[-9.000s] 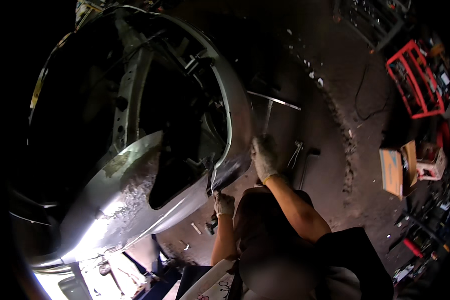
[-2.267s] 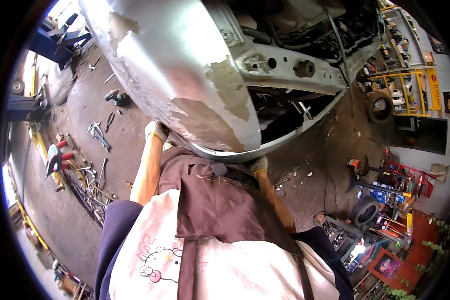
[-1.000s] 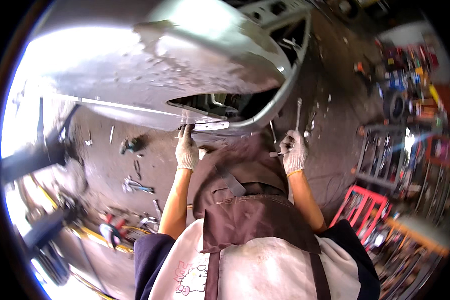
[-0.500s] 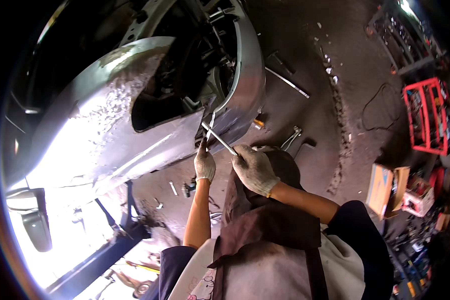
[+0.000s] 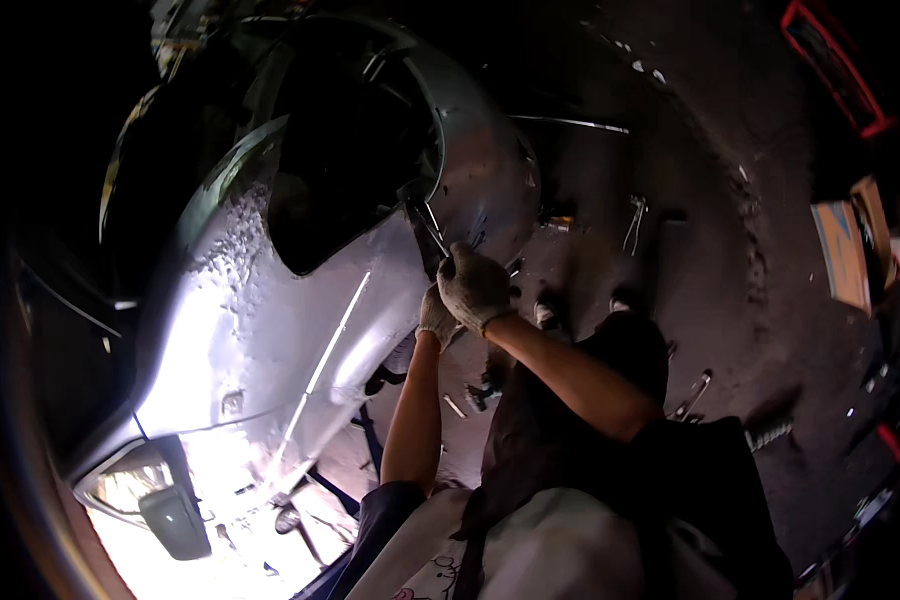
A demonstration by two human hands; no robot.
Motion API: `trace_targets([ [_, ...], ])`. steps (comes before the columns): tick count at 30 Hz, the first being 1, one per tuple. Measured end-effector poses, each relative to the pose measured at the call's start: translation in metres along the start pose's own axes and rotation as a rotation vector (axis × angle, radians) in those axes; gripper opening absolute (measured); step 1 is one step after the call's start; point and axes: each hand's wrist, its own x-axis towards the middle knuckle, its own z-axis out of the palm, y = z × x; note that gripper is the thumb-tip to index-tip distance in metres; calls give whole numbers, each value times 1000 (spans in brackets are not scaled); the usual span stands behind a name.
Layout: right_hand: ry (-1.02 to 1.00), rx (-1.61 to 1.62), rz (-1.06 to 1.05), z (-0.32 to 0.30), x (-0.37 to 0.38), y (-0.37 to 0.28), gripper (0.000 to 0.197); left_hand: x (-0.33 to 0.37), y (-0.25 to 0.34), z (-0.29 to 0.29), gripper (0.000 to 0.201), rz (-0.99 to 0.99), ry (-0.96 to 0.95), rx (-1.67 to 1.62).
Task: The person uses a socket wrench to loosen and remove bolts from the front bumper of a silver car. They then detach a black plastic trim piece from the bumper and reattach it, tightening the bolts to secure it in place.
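Right hand (image 5: 475, 287), in a pale knit glove, has its fingers closed round a thin metal rod (image 5: 437, 230); rod slopes up and left from the fist to the dark gap between side panel (image 5: 310, 310) and bumper (image 5: 482, 165) of a grey car. Left hand (image 5: 437, 316), gloved too, sits just below and left of the right, partly hidden by it, near the panel's edge; cannot tell if its fingers grip anything. Rod's upper end is by the lower corner of the big opening (image 5: 345, 150), exact contact too dim to tell. Panel has a rough patch (image 5: 232, 235) and strong glare; mirror (image 5: 175, 520) at lower left. On the floor (image 5: 710, 320): long bar (image 5: 580, 123), small metal tool (image 5: 634, 225), cardboard box (image 5: 843, 255) far right
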Motion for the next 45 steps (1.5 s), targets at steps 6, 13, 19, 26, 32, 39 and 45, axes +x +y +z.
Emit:
trace_targets([
  [6, 149, -304, -293, 5, -6, 6, 16, 24, 18, -51, 21, 68, -249, 571],
  [13, -20, -332, -146, 7, -12, 0, 18, 34, 45, -43, 15, 304, -416, 1167],
  [19, 157, 67, 90, 38, -21, -5, 21, 53, 35, -62, 37, -212, -818, 40],
  [26, 100, -295, -166, 16, -14, 4, 20, 28, 52, -35, 28, -40, -403, 746],
  [32, -65, -400, -281, -10, 3, 11, 21, 22, 75, -13, 12, -149, -554, 864],
  [39, -1, -135, -151, -1, 0, 16, 18, 14, 80, -3, 14, -111, -593, 988],
  [45, -16, -139, -84, -5, 6, 16, 17, 27, 67, -16, 16, -119, -475, 938],
])
